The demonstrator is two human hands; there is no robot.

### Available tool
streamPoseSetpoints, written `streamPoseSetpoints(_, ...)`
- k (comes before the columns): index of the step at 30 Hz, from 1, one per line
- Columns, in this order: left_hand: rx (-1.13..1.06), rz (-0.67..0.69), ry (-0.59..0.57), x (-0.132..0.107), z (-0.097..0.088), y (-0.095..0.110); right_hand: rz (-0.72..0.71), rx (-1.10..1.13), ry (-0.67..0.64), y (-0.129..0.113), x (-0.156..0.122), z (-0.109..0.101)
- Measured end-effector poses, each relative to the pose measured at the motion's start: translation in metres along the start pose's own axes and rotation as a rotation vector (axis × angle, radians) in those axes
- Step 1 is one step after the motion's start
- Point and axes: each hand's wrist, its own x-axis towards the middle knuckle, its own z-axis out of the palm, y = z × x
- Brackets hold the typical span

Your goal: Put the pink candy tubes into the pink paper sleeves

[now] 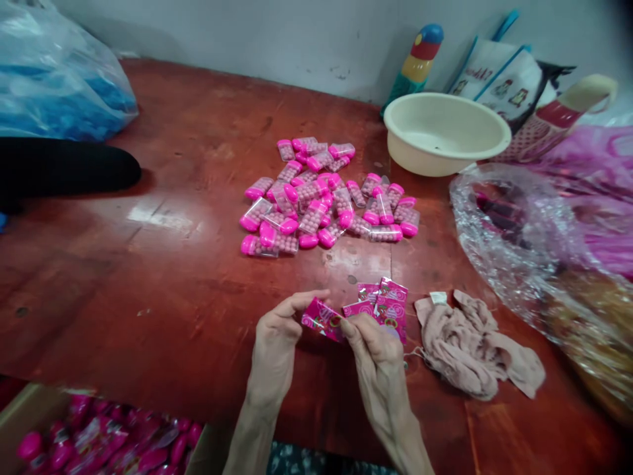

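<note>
My left hand (pixel 277 330) and my right hand (pixel 373 346) meet over the near part of a red-brown table (pixel 163 264). Both pinch one small pink printed packet (pixel 322 318) between fingertips, left at its left end, right at its right end. Just right of it lie a few more pink packets (pixel 386 305) flat on the table. Farther back sits a heap of several clear little bottles with pink caps (pixel 324 198), filled with pink beads.
A pale pink cloth (pixel 469 349) lies right of my hands. A cream basin (pixel 445 132) stands at the back right, a crinkled clear plastic bag (pixel 534 244) beside it. A blue bag (pixel 54 79) and a black sleeve (pixel 64 165) are at left. A carton of pink items (pixel 99 442) sits bottom left.
</note>
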Motion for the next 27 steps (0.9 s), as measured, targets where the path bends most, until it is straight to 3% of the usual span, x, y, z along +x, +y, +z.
streamPoseSetpoints(2, -0.010, -0.045, -0.002, 0.001, -0.002, -0.001, 0.010, -0.008, -0.062, 0.001, 0.004, -0.001)
streamPoseSetpoints(6, -0.184, -0.107, 0.268, 0.003, -0.005, -0.002, 0.002, -0.007, -0.276, 0.000, 0.024, -0.006)
streamPoseSetpoints(8, -0.253, -0.107, 0.416, 0.006, -0.009, 0.003, -0.040, -0.041, -0.197, -0.006, 0.043, -0.006)
streamPoseSetpoints(10, -0.247, -0.045, 0.518, 0.014, -0.018, 0.014, -0.140, -0.171, 0.018, -0.018, 0.070, 0.001)
streamPoseSetpoints(12, -0.168, 0.114, 0.570, 0.034, -0.030, 0.030, -0.265, -0.324, 0.114, -0.032, 0.103, 0.015)
streamPoseSetpoints(14, -0.081, 0.375, 0.661, 0.066, -0.046, 0.046, -0.355, -0.414, 0.126, -0.044, 0.140, 0.033)
streamPoseSetpoints(16, -0.040, 0.449, 0.667, 0.105, -0.061, 0.058, -0.361, -0.466, 0.150, -0.049, 0.177, 0.050)
streamPoseSetpoints(20, 0.056, 0.452, 0.583, 0.165, -0.073, 0.055, -0.310, -0.532, -0.020, -0.039, 0.228, 0.066)
streamPoseSetpoints(23, 0.139, 0.414, 0.481, 0.174, -0.061, 0.034, -0.305, -0.541, -0.081, -0.024, 0.230, 0.067)
streamPoseSetpoints(27, 0.240, 0.401, 0.421, 0.153, -0.035, 0.008, -0.304, -0.549, -0.088, -0.014, 0.199, 0.066)
